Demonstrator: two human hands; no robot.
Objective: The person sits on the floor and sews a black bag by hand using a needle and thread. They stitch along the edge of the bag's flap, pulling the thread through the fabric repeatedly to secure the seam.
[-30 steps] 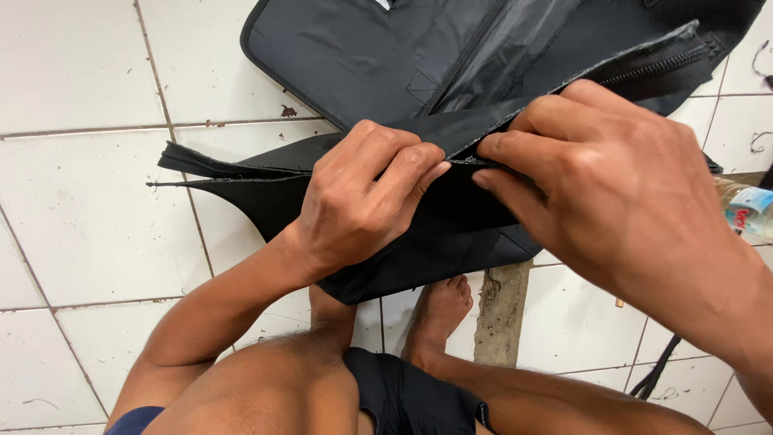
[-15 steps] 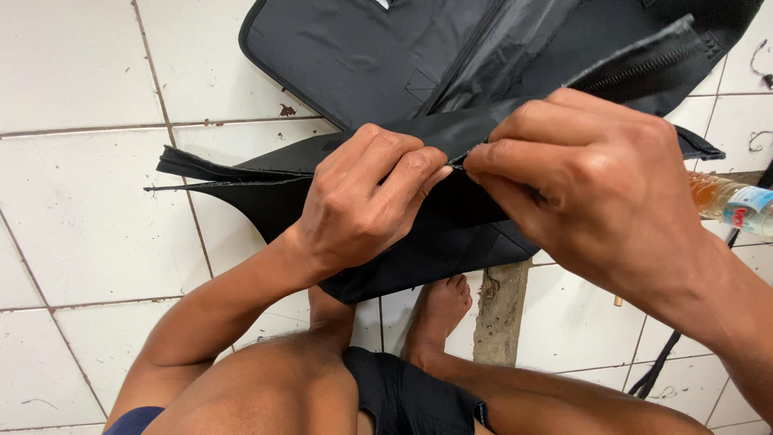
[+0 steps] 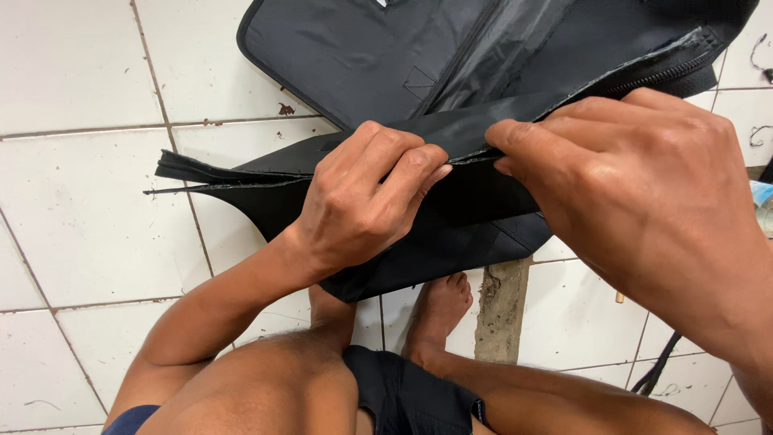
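Note:
A black fabric bag panel [image 3: 378,56] with a zipper along its upper right edge lies across the white tiled floor and rises toward me. My left hand [image 3: 362,201] pinches a folded edge of the black fabric near the middle of the view. Just to its right, my right hand [image 3: 636,193] grips the same edge, fingertips almost touching those of the left. A pointed strip of the fabric [image 3: 209,179] sticks out to the left. Below the hands, the fabric hangs over my knees.
White floor tiles [image 3: 72,201] with dark grout fill the left side. A bare foot [image 3: 439,310] rests beside a rough grey strip of cement [image 3: 501,310]. A black cord [image 3: 656,370] lies at the lower right, and a small bluish object [image 3: 763,201] shows at the right edge.
My right hand has slid slightly right along the fabric edge and sits closer to the camera. The left hand keeps its pinch in nearly the same place.

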